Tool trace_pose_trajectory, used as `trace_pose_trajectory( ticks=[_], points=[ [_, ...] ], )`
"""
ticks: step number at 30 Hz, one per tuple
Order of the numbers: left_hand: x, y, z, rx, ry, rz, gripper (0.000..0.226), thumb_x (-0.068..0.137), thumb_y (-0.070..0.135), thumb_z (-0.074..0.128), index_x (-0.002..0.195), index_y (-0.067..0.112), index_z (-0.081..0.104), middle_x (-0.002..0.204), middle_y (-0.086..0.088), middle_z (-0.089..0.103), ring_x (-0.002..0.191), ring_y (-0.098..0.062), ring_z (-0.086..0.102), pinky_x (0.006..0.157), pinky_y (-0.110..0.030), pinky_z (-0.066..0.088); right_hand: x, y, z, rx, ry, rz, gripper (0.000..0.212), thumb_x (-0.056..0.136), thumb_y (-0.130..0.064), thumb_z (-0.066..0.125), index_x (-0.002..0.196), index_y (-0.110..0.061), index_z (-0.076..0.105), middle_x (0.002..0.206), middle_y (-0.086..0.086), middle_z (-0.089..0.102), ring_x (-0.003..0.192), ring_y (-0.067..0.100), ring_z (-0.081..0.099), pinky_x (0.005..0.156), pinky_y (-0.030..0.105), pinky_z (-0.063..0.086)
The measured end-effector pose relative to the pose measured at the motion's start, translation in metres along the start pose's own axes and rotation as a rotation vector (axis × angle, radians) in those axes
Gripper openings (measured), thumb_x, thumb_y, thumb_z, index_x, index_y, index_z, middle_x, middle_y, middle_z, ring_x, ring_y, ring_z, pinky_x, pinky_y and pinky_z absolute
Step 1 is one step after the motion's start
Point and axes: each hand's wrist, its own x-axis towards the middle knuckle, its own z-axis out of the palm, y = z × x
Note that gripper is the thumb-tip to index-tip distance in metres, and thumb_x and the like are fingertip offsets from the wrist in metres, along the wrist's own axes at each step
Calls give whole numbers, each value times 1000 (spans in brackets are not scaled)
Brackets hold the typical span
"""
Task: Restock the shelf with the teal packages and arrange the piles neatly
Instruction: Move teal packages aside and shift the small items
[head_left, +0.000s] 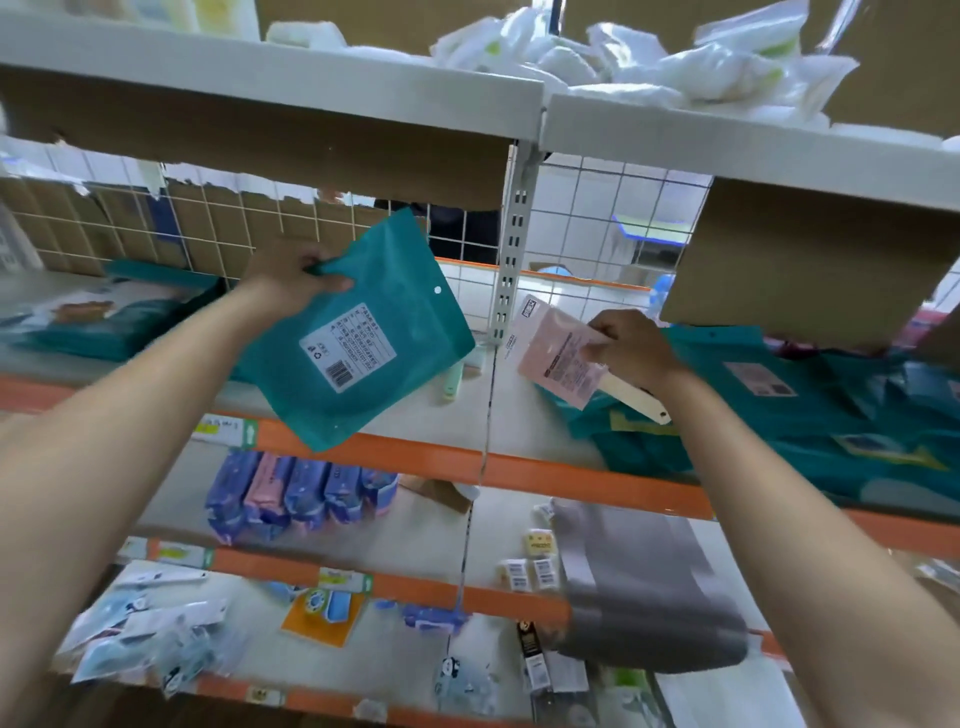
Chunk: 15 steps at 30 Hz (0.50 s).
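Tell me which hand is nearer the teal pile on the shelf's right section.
Right. The right hand, holding a pink package, is at the left edge of the teal pile; the left hand holds a teal package up on the far side of the upright post.

We wear our one wide-angle camera on the head; it faces forward, close to the shelf (571, 474), whose tiers fill the view.

1 lifted teal package (358, 332), 1 pink package (558, 353), perhaps 4 purple packs (306, 491).
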Motion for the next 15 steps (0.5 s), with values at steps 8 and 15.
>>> trace_pose_trajectory(
  ticks=[8, 15],
  points=[
    [7, -36, -36, 179, -36, 72, 12, 81, 16, 71, 82, 14, 58, 79, -5, 56, 72, -16, 51, 56, -22, 35, 19, -36, 41, -52, -22, -11, 9, 79, -9, 62, 78, -18, 60, 84, 6, 64, 81, 27, 61, 74, 44, 51],
    [44, -65, -48, 153, -60, 83, 12, 79, 14, 72, 88, 9, 65, 87, -8, 61, 82, -20, 56, 71, -26, 37, 61, -35, 71, -149, -56, 48, 13, 81, -15, 65, 79, -25, 57, 88, 3, 64, 85, 26, 61, 81, 48, 53]
  ],
)
